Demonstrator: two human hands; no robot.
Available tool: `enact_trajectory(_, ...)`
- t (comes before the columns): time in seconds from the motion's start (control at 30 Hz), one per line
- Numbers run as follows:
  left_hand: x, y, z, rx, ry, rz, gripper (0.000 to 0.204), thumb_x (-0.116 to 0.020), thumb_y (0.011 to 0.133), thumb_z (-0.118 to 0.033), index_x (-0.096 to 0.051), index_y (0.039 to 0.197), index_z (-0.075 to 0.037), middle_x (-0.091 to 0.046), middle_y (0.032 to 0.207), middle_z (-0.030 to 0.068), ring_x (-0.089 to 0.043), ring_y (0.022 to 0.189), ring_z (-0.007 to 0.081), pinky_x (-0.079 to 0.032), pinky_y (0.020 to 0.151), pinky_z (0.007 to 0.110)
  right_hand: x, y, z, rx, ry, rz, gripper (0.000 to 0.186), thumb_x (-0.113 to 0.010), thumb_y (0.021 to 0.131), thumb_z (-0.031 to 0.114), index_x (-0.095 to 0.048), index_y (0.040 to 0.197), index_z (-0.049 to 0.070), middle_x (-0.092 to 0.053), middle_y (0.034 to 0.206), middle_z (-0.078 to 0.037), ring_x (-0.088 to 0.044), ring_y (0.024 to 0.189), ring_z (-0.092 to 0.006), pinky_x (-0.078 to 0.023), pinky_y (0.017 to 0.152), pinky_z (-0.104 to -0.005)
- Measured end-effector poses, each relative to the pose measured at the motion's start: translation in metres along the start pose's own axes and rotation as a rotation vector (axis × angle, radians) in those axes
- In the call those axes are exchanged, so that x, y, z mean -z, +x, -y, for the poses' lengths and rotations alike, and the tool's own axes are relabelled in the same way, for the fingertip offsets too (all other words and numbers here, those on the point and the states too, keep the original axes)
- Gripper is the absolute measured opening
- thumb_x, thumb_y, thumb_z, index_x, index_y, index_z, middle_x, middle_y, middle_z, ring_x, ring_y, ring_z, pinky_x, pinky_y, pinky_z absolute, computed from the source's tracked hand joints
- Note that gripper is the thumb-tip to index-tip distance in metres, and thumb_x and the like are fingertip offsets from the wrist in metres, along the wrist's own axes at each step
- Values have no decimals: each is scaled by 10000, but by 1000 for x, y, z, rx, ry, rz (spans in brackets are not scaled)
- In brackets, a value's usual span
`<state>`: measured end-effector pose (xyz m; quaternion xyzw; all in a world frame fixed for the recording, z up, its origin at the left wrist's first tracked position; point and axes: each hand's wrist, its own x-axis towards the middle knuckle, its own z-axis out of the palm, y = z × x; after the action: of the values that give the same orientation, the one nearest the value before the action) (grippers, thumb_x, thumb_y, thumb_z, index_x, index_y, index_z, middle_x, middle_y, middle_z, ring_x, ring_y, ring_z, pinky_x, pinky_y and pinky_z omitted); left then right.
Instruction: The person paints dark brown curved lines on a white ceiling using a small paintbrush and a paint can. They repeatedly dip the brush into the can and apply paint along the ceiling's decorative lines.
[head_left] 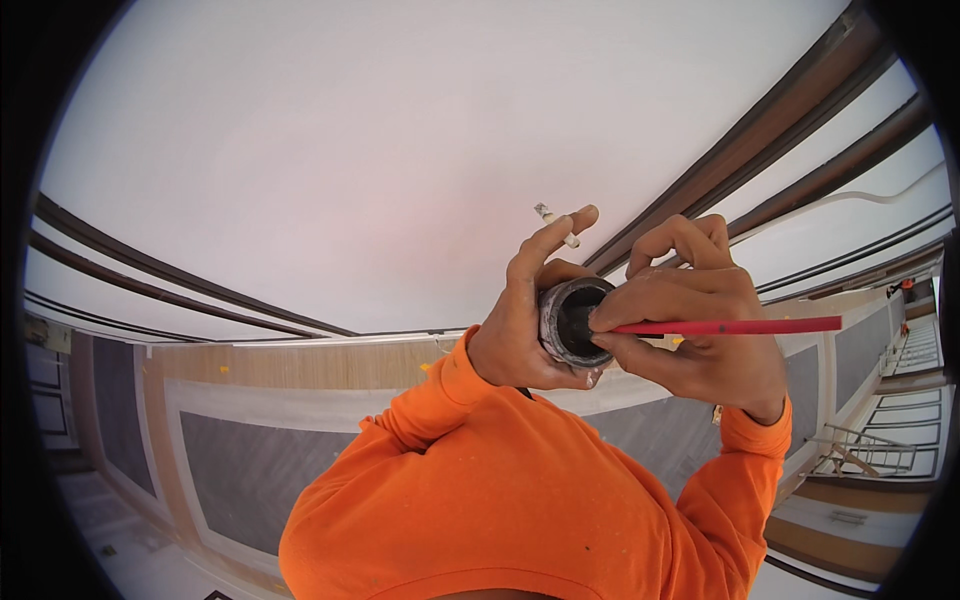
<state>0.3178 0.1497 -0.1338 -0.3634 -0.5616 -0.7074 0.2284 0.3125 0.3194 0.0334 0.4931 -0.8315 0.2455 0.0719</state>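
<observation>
My left hand is wrapped round a small black cup-like container with a white-smeared rim, its dark inside facing me. Between two raised fingers of the same hand is a white cigarette. My right hand pinches a slim red stick by one end, over the container's mouth. The fingertips hide that end of the stick, and I cannot tell whether it touches the inside.
A broad white surface with dark brown trims spans the upper view. Below lie pale wooden boards and grey floor panels. A metal stepladder stands at the right. My orange-clad body fills the lower middle.
</observation>
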Motion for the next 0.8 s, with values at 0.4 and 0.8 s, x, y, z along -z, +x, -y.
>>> enact_trajectory(0.4,1,-1,-1,28,-38,1,1323,-970,588,-214,-107,1582,-84,-227,1609,294,-671,1046,291,-553,921,376,6,6,6,-10,-70,59,145,-798,668,131,-704,768,178,-641,710,57,-534,886,-193,-322,810,-364)
enact_trajectory(0.8,6,-5,-7,89,-105,42,1286,-977,630,-278,-126,1566,-42,-229,1602,298,-656,1069,288,-542,935,381,25,-9,-1,-182,205,-222,249,-792,612,25,-741,841,109,-718,717,22,-516,834,-176,-398,789,-330)
